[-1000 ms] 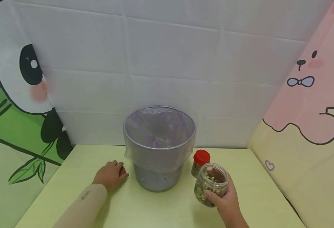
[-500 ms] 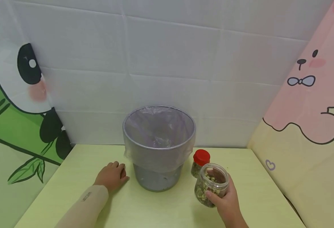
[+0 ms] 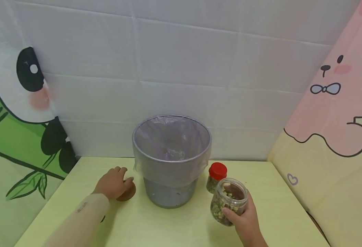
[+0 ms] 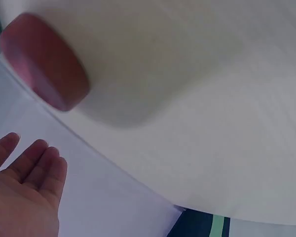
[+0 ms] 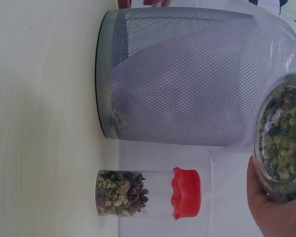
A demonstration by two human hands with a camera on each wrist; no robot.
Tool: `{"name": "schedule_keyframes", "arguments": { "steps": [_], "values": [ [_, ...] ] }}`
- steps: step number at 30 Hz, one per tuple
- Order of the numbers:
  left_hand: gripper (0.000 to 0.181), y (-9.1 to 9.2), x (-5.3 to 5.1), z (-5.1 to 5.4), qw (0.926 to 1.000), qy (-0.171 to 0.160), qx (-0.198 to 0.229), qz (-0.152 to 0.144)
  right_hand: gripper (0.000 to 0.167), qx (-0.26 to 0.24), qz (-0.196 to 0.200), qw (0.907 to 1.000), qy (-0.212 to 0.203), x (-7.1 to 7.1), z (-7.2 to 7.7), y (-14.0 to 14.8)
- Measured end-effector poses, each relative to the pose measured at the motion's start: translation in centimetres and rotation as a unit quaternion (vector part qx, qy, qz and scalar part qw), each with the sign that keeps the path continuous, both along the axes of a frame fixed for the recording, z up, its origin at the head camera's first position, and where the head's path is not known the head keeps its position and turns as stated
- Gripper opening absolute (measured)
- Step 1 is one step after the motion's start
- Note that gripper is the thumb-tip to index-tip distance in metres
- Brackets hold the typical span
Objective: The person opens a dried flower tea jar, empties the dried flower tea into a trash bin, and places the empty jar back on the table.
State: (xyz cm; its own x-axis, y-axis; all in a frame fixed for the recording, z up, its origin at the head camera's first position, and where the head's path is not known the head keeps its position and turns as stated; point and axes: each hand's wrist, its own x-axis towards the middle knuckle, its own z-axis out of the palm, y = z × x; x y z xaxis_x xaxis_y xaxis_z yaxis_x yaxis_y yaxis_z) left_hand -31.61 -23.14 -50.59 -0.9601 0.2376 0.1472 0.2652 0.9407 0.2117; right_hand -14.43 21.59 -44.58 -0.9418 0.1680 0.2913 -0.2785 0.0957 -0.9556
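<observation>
The uncapped jar (image 3: 222,202) is in the right hand (image 3: 246,219), held in the air above the table (image 3: 168,228) and to the right of the bin (image 3: 171,197), with its mouth turned upward. The thumb presses on one side of the jar and the fingers seem to go round the other, so this hand is clamped on it. The left hand (image 3: 113,183) is well apart from the right one; it holds nothing, its fingers are loose, and beside them is a round reddish-brown disc (image 4: 47,61) — perhaps a lid; the left wrist view shows a gap between fingertips and disc, and I cannot tell if it lies flat or is tilted. I would judge the jar to be light for its volume, because the filling (image 5: 282,148) looks like dried flower buds, yellowish-green and crumpled. The wall seems stiff and smooth, glass or hard plastic, so it may slip, and if it is glass it can break — the safest grip is probably on the round body below the ringed neck, which leaves the mouth free. Near it stands upright a narrower jar (image 5: 133,195), also transparent, with a wavy-edged red cap (image 5: 188,193), partly filled with purplish and straw-coloured buds. The bin is of fine grey mesh, wider to the top, and its thin translucent liner (image 3: 173,174) folds over the rim, soft and wrinkled.
</observation>
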Motion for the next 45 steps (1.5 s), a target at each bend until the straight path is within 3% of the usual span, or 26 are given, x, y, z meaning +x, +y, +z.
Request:
{"name": "schedule_keyframes", "arguments": {
  "steps": [5,13,21,26,30,35,45],
  "values": [
    [0.064,-0.1,0.4,3.7,0.9987,-0.035,0.035,0.010,0.070,0.002,0.001,1.0000,0.007,0.2,-0.2,0.2],
    [0.057,1.0,0.3,9.5,0.9976,-0.018,0.065,-0.015,0.069,0.007,-0.009,0.9999,-0.004,0.5,-0.1,0.5],
    [0.062,2.4,0.4,15.9,0.9964,-0.035,0.069,-0.034,0.069,0.015,-0.014,0.9997,-0.013,0.7,0.0,0.8],
    [0.070,2.6,0.2,18.8,0.9956,-0.041,0.077,-0.034,0.069,0.016,-0.018,0.9995,-0.019,0.7,0.1,0.8],
    [0.073,2.8,0.1,20.5,0.9941,-0.045,0.094,-0.030,0.070,0.019,-0.018,0.9994,-0.025,0.7,0.3,0.8],
    [0.077,3.3,0.0,21.6,0.9915,-0.057,0.115,-0.019,0.070,0.023,-0.018,0.9992,-0.028,0.7,0.3,0.7],
    [0.076,4.8,-0.3,21.5,0.9789,-0.099,0.178,0.011,0.071,0.019,-0.015,0.9994,-0.024,0.7,0.3,0.5]
  ]
}}
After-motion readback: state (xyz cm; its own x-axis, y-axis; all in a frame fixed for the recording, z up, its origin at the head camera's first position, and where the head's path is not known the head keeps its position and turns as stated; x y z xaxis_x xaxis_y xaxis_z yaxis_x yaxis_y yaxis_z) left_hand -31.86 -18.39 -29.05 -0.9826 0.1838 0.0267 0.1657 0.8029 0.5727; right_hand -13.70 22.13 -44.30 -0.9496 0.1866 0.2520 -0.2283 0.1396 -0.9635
